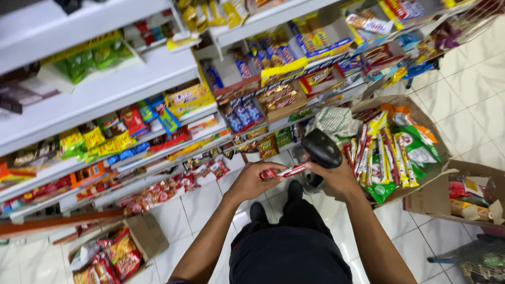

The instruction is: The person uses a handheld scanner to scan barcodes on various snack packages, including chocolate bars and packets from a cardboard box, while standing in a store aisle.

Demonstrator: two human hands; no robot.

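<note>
My left hand (251, 180) holds a slim red and white snack packet (284, 171) by its left end, level in front of me. My right hand (336, 176) grips a black handheld scanner (321, 149), its head just above the packet's right end. Both hands meet over the white tiled floor, above my dark trousers and black shoes (258, 211). White shop shelves (105, 89) packed with colourful snack packs rise to the left and ahead.
An open cardboard box (436, 152) full of snack packets stands just right of my right hand. A second box (421, 202) lies further right, another (150, 236) on the floor at lower left. A wire basket (481, 260) shows at the bottom right corner.
</note>
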